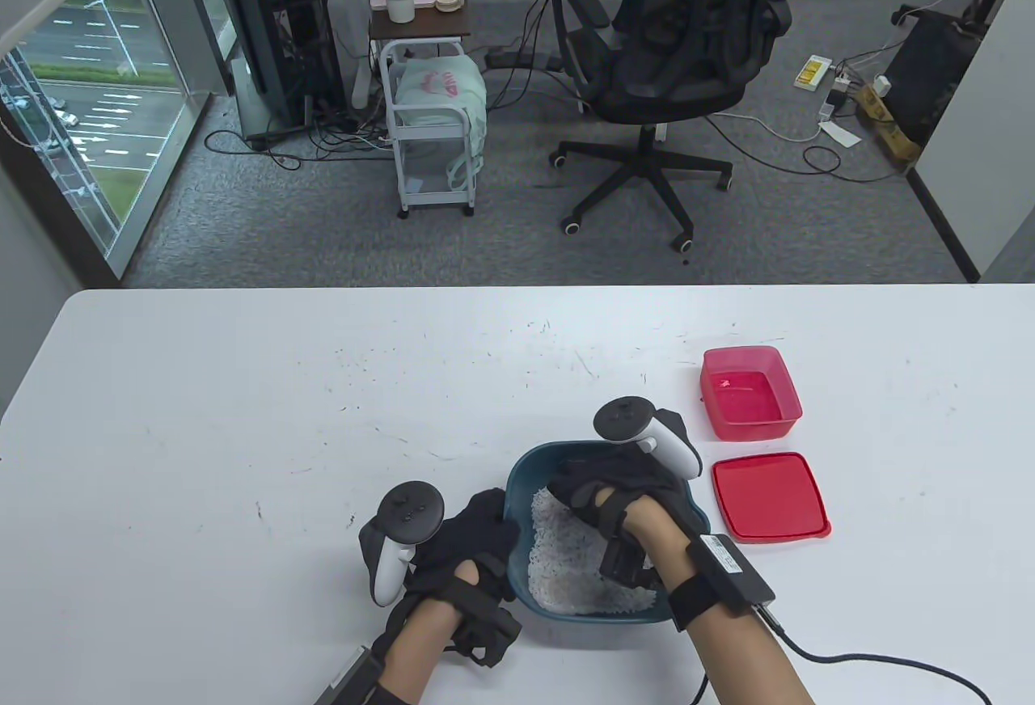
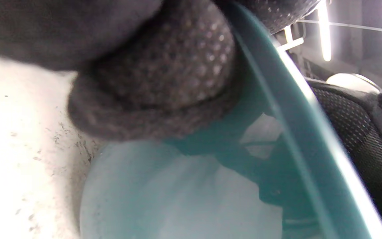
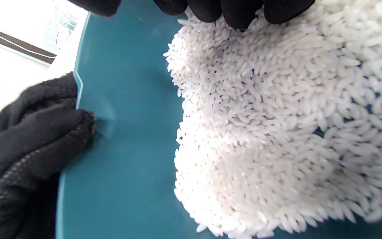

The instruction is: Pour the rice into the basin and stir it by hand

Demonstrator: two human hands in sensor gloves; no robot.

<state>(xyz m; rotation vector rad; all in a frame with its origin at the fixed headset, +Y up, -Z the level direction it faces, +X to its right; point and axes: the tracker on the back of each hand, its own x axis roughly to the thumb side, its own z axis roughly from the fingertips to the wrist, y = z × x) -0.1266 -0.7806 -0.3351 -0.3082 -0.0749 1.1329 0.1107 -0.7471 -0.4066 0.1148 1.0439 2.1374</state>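
Observation:
A teal basin (image 1: pixel 594 622) stands near the table's front edge with white rice (image 1: pixel 566 567) spread over its bottom. My left hand (image 1: pixel 473 531) grips the basin's left rim, its fingers (image 3: pixel 41 132) curled over the edge and another finger (image 2: pixel 164 76) pressed on the outer wall (image 2: pixel 277 99). My right hand (image 1: pixel 606 495) reaches down inside the basin. Its fingertips (image 3: pixel 237 13) touch the far side of the rice (image 3: pixel 277 132), beside a bare strip of basin floor (image 3: pixel 128 139). Neither hand holds any rice that I can see.
An empty red container (image 1: pixel 788 406) stands to the right of the basin, and its red lid (image 1: pixel 770 496) lies flat just in front of it. A cable (image 1: pixel 873 660) trails from my right wrist across the table. An office chair (image 1: pixel 671 66) and a cart (image 1: pixel 433 131) stand beyond the table.

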